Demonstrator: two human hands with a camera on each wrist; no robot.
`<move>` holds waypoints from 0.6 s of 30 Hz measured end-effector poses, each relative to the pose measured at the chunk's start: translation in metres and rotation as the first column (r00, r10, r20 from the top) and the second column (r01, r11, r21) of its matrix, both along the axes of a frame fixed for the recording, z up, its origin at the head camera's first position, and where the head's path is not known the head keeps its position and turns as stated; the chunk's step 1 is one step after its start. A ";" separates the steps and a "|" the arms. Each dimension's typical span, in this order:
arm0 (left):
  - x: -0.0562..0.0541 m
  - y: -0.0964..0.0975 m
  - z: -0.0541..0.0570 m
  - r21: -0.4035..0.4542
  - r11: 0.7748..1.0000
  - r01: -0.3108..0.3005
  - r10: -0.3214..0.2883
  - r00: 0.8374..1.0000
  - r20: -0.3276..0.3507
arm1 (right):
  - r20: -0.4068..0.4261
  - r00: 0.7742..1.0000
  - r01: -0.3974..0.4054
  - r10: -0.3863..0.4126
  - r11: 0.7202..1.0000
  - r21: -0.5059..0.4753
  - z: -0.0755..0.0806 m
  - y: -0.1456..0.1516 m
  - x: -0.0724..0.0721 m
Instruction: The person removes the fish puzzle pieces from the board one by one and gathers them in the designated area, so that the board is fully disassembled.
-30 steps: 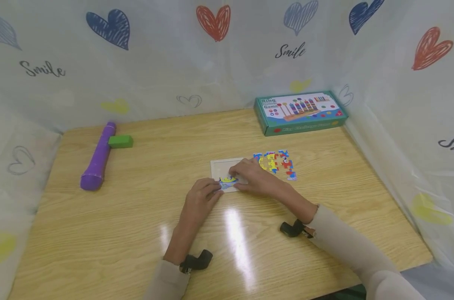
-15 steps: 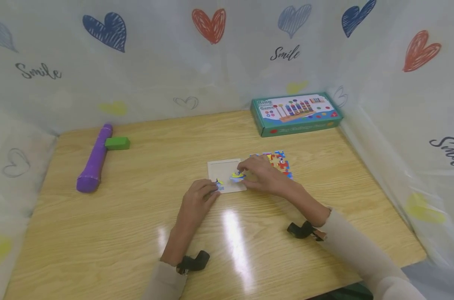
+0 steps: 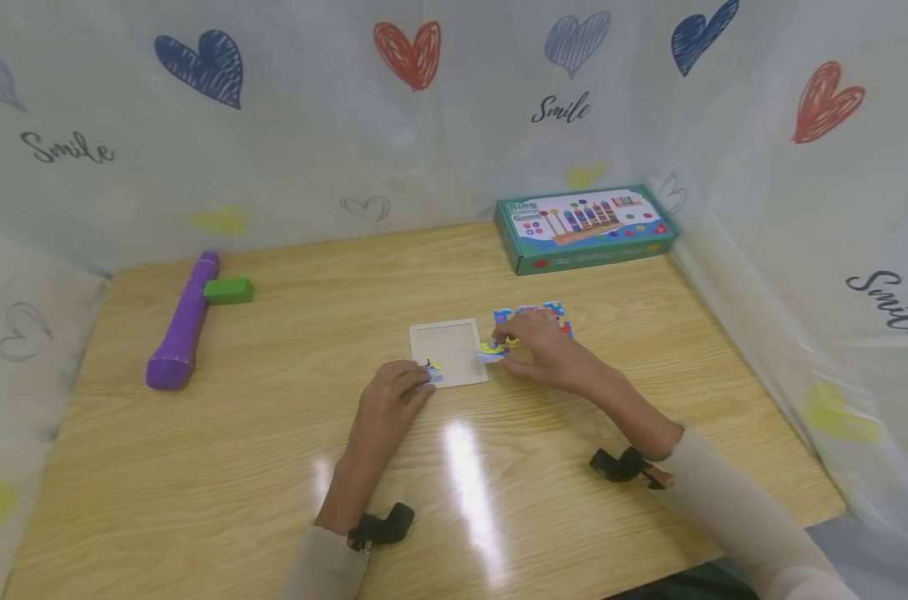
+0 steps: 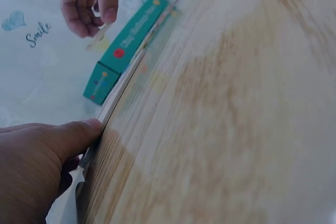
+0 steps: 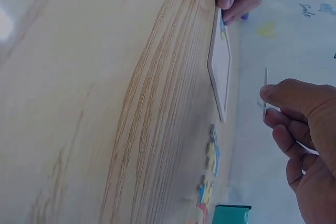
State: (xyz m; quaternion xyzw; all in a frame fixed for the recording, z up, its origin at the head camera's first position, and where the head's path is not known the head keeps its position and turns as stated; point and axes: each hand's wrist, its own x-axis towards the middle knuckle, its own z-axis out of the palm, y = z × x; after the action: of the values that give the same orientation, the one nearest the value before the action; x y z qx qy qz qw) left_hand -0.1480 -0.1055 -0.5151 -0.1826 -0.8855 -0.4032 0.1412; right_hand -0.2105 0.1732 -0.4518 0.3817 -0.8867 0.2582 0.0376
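My right hand pinches a flat yellow-and-blue jigsaw piece between thumb and fingertips. In the right wrist view the piece shows edge-on, raised off the table. It overlaps the right rim of a white square puzzle frame in the head view. My left hand grips the frame's near left corner, its thumb on the edge in the left wrist view. Beside those fingertips, a small blue-and-yellow piece lies inside the frame. Several joined colourful pieces lie right of the frame, partly hidden behind my right hand.
A green Ring Challenge Game box stands at the back right of the wooden table. At the far left lie a purple microphone-shaped object and a green block. A heart-printed curtain encloses the table's back and sides.
My right hand has lifted the yellow-and-blue piece from the frame's lower part and carried it right, to the right rim. A small piece stays in the corner; my left hand holds its place there.
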 end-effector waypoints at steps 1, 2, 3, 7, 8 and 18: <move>0.000 0.000 0.000 0.001 1.000 -0.002 0.002 1.000 0.003 | 0.001 1.000 0.005 -0.005 1.000 0.004 0.000 0.002 0.001; 0.000 0.000 0.000 0.001 1.000 -0.004 0.004 1.000 0.005 | 0.005 1.000 0.010 -0.010 1.000 0.009 0.000 0.004 0.001; 0.000 0.000 0.000 0.001 1.000 -0.005 0.005 1.000 0.008 | 0.009 1.000 0.013 -0.013 1.000 0.012 0.000 0.006 0.001; 0.000 0.000 0.000 0.000 1.000 -0.005 0.005 1.000 0.010 | 0.016 1.000 0.025 -0.026 0.999 0.022 0.000 0.012 0.002; 0.000 -0.001 0.000 0.000 1.000 -0.005 0.005 1.000 0.008 | 0.010 1.000 0.027 -0.027 0.999 0.024 0.000 0.014 0.002; -0.001 0.000 -0.001 -0.004 1.000 -0.015 0.015 1.000 0.015 | -0.006 0.998 0.056 -0.056 0.998 0.033 0.000 0.027 0.003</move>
State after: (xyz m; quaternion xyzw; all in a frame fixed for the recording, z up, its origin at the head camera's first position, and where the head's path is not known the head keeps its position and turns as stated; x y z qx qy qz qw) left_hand -0.1485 -0.1058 -0.5165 -0.1731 -0.8888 -0.4015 0.1373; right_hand -0.2072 0.2006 -0.4522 0.3579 -0.9011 0.2415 0.0407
